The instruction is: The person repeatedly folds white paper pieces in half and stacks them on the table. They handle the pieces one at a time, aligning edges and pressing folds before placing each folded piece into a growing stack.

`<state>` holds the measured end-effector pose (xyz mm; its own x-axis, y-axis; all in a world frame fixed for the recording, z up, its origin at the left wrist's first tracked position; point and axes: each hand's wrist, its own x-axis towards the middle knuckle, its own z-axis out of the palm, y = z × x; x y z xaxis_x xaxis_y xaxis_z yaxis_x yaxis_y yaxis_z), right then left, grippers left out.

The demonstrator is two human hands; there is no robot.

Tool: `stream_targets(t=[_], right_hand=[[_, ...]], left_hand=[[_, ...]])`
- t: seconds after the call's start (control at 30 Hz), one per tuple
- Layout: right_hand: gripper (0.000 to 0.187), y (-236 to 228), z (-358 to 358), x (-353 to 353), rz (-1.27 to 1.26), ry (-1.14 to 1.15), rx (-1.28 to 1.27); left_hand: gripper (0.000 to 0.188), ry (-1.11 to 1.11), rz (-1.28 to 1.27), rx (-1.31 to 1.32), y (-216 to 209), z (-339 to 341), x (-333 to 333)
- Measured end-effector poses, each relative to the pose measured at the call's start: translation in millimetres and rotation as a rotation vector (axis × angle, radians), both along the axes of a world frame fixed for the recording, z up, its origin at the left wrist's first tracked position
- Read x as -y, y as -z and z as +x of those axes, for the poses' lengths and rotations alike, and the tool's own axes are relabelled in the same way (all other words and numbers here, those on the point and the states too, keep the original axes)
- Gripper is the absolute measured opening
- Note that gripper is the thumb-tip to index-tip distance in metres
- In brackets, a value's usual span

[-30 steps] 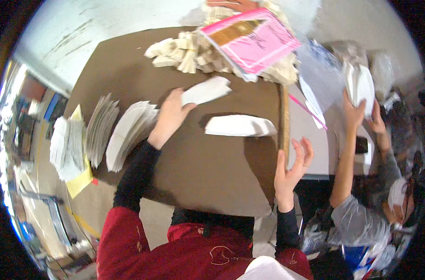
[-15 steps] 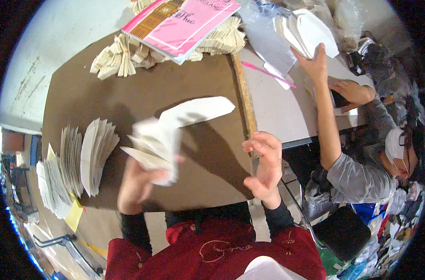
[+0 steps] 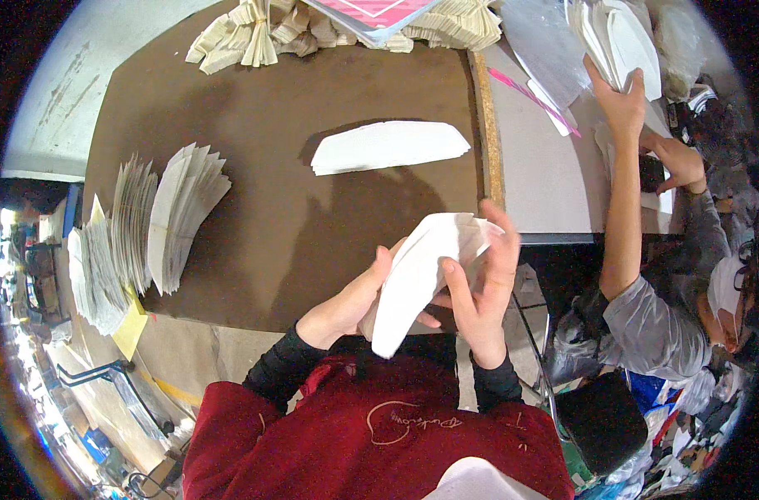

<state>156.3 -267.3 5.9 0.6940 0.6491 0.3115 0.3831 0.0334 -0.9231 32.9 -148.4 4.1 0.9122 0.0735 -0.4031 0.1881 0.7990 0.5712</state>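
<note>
Above the table's near edge, a bundle of white, paper-like cut pieces (image 3: 417,275) is held tilted between my hands. My left hand (image 3: 346,302) grips it from the left, with its thumb along the side and its fingers partly hidden behind. On the right side my right hand (image 3: 483,287) is closed round the bundle's fanned end, thumb in front and fingers at the far edge. Beyond them, a long white piece with tapered ends (image 3: 392,148) lies flat on the brown table (image 3: 254,183).
Several fanned stacks of white pieces (image 3: 179,217) stand at the table's left. Tied cream bundles (image 3: 258,33) and a pink book (image 3: 379,10) line the far edge. To the right, a co-worker (image 3: 654,325) handles white pieces at a grey table (image 3: 529,179) holding a pink pen (image 3: 533,100).
My left hand has brought the bundle right and nearer my body. My right hand, formerly empty with fingers apart, now grips it too. The view has shifted, so the table appears higher and nearer.
</note>
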Motion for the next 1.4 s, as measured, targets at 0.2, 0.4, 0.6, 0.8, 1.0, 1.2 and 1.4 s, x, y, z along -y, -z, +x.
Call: stream_targets(t=[0.2, 0.4, 0.6, 0.8, 1.0, 1.2, 1.4], right_hand=[[0.049, -4.5, 6.7, 2.7, -0.430, 0.100, 0.429], [0.015, 12.0, -3.8, 4.6, -0.004, -0.011, 0.291], [0.012, -8.2, -2.9, 15.9, 0.359, -0.172, 0.020], [0.039, 3.4, -0.4, -1.6, -0.090, 0.271, -0.166], [0.044, 13.4, -7.2, -19.8, -0.465, 0.156, 0.361], [0.044, -27.5, -1.9, -22.7, -0.198, -0.024, 0.512], [0.016, -33.9, -11.3, -19.3, 0.049, -0.019, 0.193]], left_hand=[[0.053, -0.141, 0.194, 0.047, 25.7, -1.3, 2.1], [0.043, -0.360, 0.348, 0.217, 29.8, 0.8, 8.9], [0.049, -0.567, 0.340, 0.125, 20.9, -15.0, -32.4], [0.058, -0.589, 0.109, 0.131, 11.3, -62.7, -74.4], [0.068, -0.442, 0.188, 0.135, -1.5, -62.6, -55.1], [0.080, -0.202, 0.252, 0.050, -9.7, -36.6, -26.6], [0.064, -0.348, 0.304, 0.030, -5.3, -37.9, -34.7]])
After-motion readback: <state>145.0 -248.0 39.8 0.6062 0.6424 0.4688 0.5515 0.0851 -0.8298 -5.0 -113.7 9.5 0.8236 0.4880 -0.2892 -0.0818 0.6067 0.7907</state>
